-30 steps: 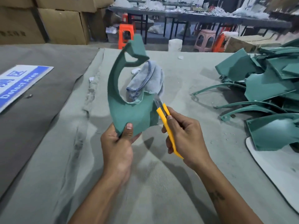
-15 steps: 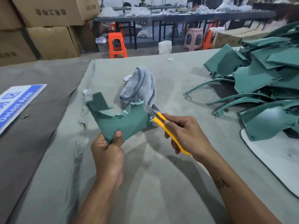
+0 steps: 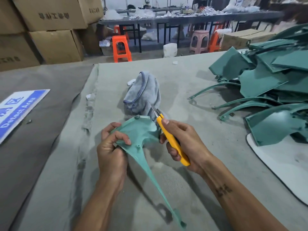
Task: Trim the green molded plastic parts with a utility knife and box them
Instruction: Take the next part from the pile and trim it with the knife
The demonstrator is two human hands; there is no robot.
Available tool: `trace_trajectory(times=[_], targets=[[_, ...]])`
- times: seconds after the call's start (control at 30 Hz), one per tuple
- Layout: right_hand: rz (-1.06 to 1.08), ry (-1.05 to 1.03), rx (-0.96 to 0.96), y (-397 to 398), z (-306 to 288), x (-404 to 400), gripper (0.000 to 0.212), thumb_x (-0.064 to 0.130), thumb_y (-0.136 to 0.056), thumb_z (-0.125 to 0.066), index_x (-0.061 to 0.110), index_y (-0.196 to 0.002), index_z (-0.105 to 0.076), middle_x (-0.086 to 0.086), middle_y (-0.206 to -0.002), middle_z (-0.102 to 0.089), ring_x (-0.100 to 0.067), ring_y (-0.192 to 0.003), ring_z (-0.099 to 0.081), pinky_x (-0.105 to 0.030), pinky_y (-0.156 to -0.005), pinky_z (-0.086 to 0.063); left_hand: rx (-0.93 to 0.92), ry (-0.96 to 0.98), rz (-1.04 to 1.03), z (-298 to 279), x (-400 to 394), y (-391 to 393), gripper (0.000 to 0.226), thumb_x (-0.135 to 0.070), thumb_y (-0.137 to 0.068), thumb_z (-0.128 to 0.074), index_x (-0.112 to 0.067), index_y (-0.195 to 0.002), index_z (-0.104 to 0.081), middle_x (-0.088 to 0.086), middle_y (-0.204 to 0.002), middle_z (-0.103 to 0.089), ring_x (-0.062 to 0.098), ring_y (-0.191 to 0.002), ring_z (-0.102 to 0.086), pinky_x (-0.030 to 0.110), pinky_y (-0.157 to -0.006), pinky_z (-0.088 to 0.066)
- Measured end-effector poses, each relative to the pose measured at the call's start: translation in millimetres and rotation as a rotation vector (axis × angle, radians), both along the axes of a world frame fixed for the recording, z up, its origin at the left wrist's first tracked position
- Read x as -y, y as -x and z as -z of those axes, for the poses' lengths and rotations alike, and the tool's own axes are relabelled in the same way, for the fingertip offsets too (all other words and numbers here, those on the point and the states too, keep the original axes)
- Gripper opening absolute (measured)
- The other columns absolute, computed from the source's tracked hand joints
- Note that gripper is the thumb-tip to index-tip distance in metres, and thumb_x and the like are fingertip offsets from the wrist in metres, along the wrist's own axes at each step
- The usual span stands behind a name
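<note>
At frame centre: green part (image 3: 141,130) pinched in left hand (image 3: 110,152), yellow utility knife (image 3: 171,139) gripped in right hand (image 3: 185,145) (blade raised, off plastic). Shave flash lightly, stroke away from thumb.

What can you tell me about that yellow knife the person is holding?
The utility knife has a slim yellow handle that looks like plastic, with a narrow silver blade pushed out at the far end. The right hand grips it, fingers curled round the handle and the thumb resting near the top. It lies at a slant, blade pointing up and away toward the grey cloth, and the handle's butt sticks out below the palm. Its upper part sits right beside the green plastic part held by the left hand.
</note>
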State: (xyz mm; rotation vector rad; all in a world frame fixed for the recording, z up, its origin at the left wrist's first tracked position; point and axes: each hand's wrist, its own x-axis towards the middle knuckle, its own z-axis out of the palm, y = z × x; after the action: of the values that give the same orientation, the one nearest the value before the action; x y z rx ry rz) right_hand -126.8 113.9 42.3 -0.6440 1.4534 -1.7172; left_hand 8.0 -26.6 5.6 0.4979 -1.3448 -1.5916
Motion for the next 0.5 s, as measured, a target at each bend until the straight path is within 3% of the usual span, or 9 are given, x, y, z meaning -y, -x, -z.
trace_trajectory(times=[0.13, 0.2, 0.3, 0.4, 0.5], targets=[[0.006, -0.066, -0.095, -1, 7, 1, 0.029, 0.034, -0.085, -0.086, 0.015, -0.101, -0.072, -0.011, -0.085, -0.075, -0.016, -0.043, -0.044, -0.021, -0.036, -0.036, -0.065, 0.041, -0.013, -2, 0, 0, 0.042, 0.016, -0.061, -0.053, -0.024, -0.052, -0.063, -0.015, -0.131, -0.054, 0.027, -0.123, -0.052, 0.053, -0.096, -0.044], [-0.007, -0.083, -0.098, -1, 9, 2, 0.021, 0.026, -0.088, -0.084, 0.012, -0.094, -0.069, -0.015, -0.085, -0.076, -0.015, -0.042, -0.043, -0.021, -0.036, -0.034, -0.042, 0.117, -0.031, -1, -1, -2, 0.047, 0.019, -0.063, -0.052, -0.025, -0.053, -0.064, -0.013, -0.144, -0.050, 0.031, -0.134, -0.049, 0.064, -0.103, -0.043], [-0.015, 0.053, -0.052, -4, 11, 4, 0.014, 0.015, -0.086, -0.080, 0.010, -0.090, -0.068, -0.020, -0.083, -0.074, -0.014, -0.039, -0.042, -0.020, -0.036, -0.034, -0.001, 0.165, -0.039, 3, -3, -3, 0.059, 0.030, -0.066, -0.049, -0.026, -0.057, -0.066, -0.013, -0.156, -0.041, 0.031, -0.141, -0.045, 0.072, -0.105, -0.041], [0.055, 0.195, -0.033, -12, 16, 9, 0.009, 0.016, -0.087, -0.078, 0.018, -0.090, -0.070, -0.020, -0.082, -0.072, -0.015, -0.040, -0.043, -0.021, -0.038, -0.037, 0.047, 0.107, -0.106, 0, -9, 0, 0.058, 0.020, -0.080, -0.061, -0.035, -0.094, -0.072, -0.005, -0.160, -0.037, 0.022, -0.134, -0.055, 0.054, -0.102, -0.053], [0.122, 0.235, -0.075, -21, 21, 14, 0.017, 0.024, -0.090, -0.078, 0.017, -0.102, -0.069, -0.023, -0.083, -0.068, -0.017, -0.043, -0.047, -0.024, -0.041, -0.041, -0.182, -0.284, 0.158, -6, -19, 2, 0.049, -0.003, -0.092, -0.052, -0.027, -0.135, -0.056, 0.011, -0.133, -0.066, 0.035, -0.111, -0.069, 0.047, -0.085, -0.061]])
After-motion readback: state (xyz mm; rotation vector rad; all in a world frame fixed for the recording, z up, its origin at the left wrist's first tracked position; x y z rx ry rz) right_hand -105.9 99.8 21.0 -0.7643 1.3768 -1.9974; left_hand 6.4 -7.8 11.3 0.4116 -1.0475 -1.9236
